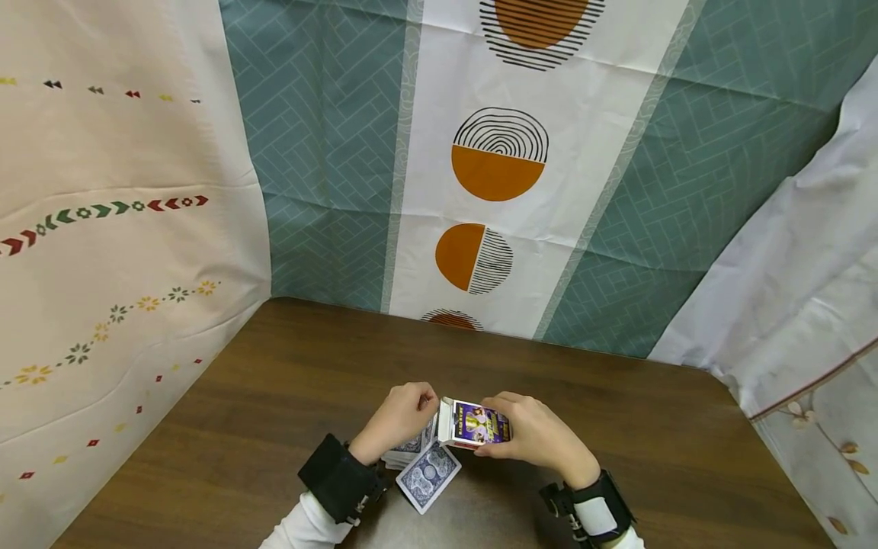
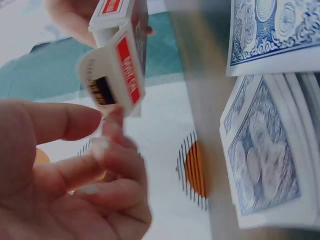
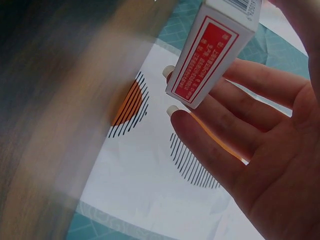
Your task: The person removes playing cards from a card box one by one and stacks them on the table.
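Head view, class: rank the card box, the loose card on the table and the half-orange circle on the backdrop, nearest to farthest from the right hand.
1. Card box: held in the right hand.
2. Loose card: on the table, lower left.
3. Half-orange circle: high on the backdrop.

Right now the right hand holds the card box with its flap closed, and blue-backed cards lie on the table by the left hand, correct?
Not quite: the card box has its flap open, as the left wrist view shows. The right hand does hold it, and blue-backed cards lie by the left hand.

Card stack largely hidden behind left hand; tabletop blurred in wrist views.
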The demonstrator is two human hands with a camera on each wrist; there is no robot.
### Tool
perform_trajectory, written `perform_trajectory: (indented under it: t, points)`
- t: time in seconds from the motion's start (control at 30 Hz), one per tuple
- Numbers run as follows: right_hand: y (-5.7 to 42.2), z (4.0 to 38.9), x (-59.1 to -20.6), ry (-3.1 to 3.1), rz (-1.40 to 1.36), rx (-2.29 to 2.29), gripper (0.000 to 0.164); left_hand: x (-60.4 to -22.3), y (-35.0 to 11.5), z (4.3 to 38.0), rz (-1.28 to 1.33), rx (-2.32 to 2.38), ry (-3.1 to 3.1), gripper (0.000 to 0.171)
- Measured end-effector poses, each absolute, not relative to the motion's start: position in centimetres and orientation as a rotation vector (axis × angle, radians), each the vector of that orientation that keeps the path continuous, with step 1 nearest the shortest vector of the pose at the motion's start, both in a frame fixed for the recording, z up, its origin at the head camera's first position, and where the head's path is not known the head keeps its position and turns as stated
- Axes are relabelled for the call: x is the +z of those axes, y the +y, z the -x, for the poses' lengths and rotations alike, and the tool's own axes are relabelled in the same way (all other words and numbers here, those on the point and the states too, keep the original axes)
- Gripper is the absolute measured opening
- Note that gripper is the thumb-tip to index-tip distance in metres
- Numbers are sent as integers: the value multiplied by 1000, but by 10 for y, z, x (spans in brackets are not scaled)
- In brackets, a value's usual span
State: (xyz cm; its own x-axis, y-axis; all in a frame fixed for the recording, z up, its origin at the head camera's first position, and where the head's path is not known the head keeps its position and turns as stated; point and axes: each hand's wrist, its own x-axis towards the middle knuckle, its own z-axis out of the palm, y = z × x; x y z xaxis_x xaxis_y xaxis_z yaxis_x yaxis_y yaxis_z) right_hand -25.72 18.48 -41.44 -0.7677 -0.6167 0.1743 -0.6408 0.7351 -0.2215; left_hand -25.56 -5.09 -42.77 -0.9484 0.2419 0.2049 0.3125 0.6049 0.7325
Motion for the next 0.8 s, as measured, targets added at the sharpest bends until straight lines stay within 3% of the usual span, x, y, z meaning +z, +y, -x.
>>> perform_trajectory:
  t: [0.13,0.47,0.8]
  points:
    - [185,257,-414,-2838,-1038,423,60,-424,-45,254,430,-1330,-2678,6]
    - [185,254,-409,-2814,-1032,439,61,-428,-38,246,427,-1293,-2778,25]
    - [184,254,-407,-2763,-1055,442,62,-430,-44,253,461,-1619,-2788,22]
